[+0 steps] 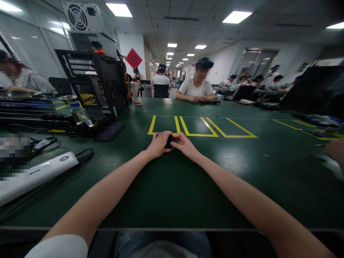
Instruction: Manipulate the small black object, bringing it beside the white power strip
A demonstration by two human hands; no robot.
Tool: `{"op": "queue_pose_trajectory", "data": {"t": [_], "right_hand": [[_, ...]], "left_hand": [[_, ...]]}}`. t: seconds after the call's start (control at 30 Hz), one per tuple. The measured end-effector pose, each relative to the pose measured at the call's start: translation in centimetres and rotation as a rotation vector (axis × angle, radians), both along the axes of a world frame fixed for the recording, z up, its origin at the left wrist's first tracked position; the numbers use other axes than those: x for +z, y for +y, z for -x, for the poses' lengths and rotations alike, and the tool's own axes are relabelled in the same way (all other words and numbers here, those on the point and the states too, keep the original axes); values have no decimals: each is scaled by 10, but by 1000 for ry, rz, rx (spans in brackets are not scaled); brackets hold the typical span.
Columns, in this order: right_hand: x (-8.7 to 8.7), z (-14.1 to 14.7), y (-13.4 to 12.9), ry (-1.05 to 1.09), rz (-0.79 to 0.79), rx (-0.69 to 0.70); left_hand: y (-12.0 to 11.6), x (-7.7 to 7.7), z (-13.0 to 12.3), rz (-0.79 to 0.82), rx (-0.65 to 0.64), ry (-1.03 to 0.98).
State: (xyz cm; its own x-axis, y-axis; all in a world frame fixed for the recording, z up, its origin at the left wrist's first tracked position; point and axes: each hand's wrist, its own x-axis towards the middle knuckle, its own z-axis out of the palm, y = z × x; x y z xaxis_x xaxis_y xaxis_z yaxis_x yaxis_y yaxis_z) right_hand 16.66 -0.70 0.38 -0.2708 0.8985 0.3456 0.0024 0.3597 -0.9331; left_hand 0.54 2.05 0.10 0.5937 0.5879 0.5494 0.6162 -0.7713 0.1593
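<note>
In the head view, the left hand is wrapped around a small black thing. The right hand has its thumb and fingers on the other side, so both hands grip it. The black thing is in the middle of the green table, near the close edge of the yellow tape boxes. The hands hide a lot of it, so I can't tell what it is. It looks like the hands are busy with it now. I can't see any part that is surely finished, or how much is left.
</note>
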Motion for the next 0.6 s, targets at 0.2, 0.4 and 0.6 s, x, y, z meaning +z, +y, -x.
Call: {"op": "queue_pose_trajectory", "data": {"t": [0.2, 0.4, 0.6], "right_hand": [[0, 2, 3, -23, 26, -95], [-3, 0, 1, -40, 11, 6], [-5, 1, 1, -18, -44, -42]], "left_hand": [[0, 0, -1, -4, 0, -4], [-2, 1, 1, 4, -2, 3], [-1, 1, 0, -5, 2, 4]]}}
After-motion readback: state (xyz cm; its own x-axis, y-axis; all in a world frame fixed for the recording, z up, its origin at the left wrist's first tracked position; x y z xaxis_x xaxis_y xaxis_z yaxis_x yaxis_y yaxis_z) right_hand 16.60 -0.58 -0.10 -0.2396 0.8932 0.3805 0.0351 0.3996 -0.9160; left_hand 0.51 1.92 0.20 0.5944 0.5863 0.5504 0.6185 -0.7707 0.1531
